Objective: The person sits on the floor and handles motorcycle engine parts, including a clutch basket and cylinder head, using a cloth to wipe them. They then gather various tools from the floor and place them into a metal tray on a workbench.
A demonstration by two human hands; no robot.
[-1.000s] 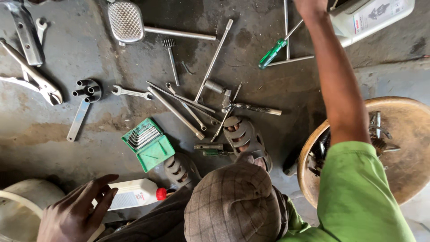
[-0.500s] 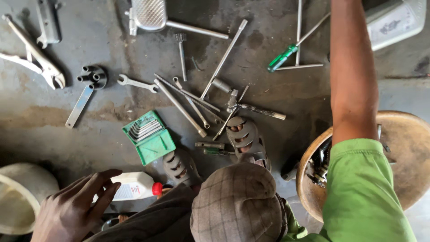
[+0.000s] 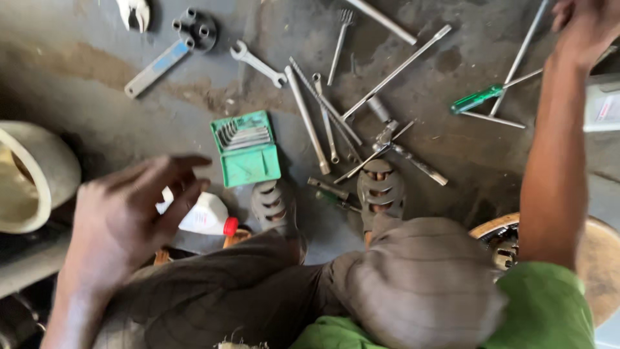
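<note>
the left hand hovers with fingers spread apart, empty, just over the white bottle with red cap on the floor near the green key case. the right hand is cut off by the picture edge; i cannot tell its grip.

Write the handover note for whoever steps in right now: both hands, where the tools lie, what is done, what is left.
Left hand: open, fingers spread, over the white bottle with a red cap; it does not grip it.
Right hand: stretched out to the far side, at the long metal rods near the green screwdriver; the picture's edge cuts it off, so I cannot tell whether it grips anything.
On the floor: green case of hex keys, open, beside the bottle; spanner and long wrenches past the feet.
Done: tools laid out. Left: bottle not picked up.
</note>
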